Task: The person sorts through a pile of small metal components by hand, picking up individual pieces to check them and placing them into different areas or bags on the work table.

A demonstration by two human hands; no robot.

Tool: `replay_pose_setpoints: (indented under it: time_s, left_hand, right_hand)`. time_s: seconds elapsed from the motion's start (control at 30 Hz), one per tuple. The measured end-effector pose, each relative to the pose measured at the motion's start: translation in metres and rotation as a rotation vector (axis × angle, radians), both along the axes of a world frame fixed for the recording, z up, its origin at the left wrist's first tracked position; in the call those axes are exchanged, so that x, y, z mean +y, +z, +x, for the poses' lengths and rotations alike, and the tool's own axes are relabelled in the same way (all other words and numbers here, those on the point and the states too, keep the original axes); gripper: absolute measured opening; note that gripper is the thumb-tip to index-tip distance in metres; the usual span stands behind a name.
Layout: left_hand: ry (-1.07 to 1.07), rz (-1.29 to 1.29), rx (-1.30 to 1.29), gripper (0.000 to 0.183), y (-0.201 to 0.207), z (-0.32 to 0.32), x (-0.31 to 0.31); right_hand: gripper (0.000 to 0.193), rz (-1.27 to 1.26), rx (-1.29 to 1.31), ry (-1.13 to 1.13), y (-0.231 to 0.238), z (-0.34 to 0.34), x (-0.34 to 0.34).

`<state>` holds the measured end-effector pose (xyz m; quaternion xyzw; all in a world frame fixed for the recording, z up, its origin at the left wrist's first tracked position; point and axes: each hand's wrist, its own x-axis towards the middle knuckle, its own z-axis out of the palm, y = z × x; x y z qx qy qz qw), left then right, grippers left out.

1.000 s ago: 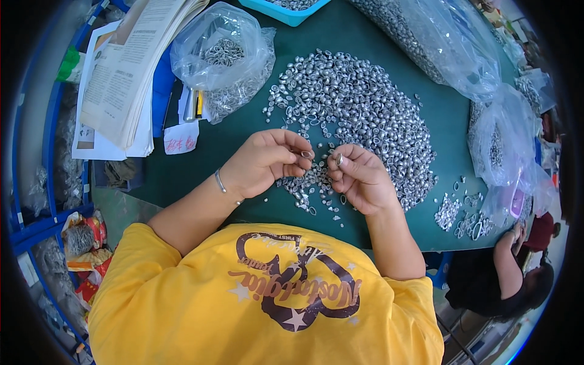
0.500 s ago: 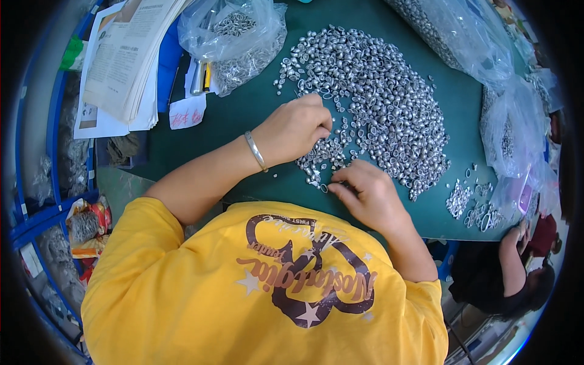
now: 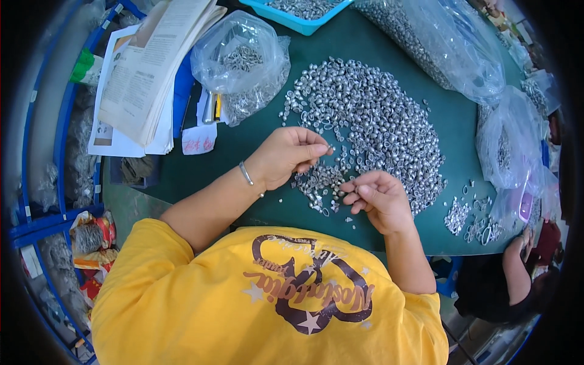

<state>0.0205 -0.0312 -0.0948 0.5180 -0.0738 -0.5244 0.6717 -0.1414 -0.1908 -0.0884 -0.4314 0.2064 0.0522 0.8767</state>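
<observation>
A large pile of small silvery oval metal pieces (image 3: 389,121), several of them hollow like little cups or rings, covers the middle of the green table. My left hand (image 3: 292,155), with a bangle at the wrist, pinches one small silvery metal piece (image 3: 331,148) between thumb and fingertips at the pile's near left side. Over its near edge, my right hand (image 3: 382,198) has thumb and fingers drawn together; what they hold, if anything, is too small to make out. Between the hands lies a smaller heap of metal pieces (image 3: 319,182).
Clear plastic bags of metal pieces (image 3: 240,67) stand at the back left, near stacked papers (image 3: 137,79). A blue tray (image 3: 304,24) sits at the far edge. More plastic bags (image 3: 511,140) line the right, beside small sorted heaps (image 3: 456,216). Another person (image 3: 511,274) is at lower right.
My left hand has turned and now shows a small silvery piece at its fingertips. My right hand has turned palm upward, fingers curled. The whole view has shifted, revealing the blue tray.
</observation>
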Motion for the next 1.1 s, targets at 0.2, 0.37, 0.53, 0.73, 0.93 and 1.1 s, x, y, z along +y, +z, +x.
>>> replay_pose_setpoints:
  time_s: [0.2,0.37,0.53,0.73,0.93,1.1]
  left_hand:
    - [0.007,-0.072,0.13,0.012,0.002,0.002,0.001]
    - [-0.008,-0.063,0.148,0.016,0.01,-0.003,0.0]
    - [-0.016,-0.13,0.138,0.02,0.006,0.003,0.009]
    - [-0.002,0.004,-0.058,0.013,0.01,0.009,0.007]
    - [0.005,0.157,-0.484,0.012,0.01,0.011,0.002]
    - [-0.093,0.173,-0.933,0.008,0.012,0.005,-0.015]
  right_hand:
    - [0.014,0.198,0.024,-0.201,-0.011,-0.005,-0.007]
    - [0.02,0.394,-0.095,-0.139,-0.01,-0.004,-0.009]
    - [0.013,0.014,-0.203,0.079,-0.004,-0.011,-0.008]
    - [0.014,-1.482,-0.403,0.38,0.003,-0.007,0.029]
    - [0.003,-0.828,-0.277,0.213,0.004,-0.014,0.006]
    - [0.017,0.237,-0.303,-0.08,-0.002,-0.036,-0.033]
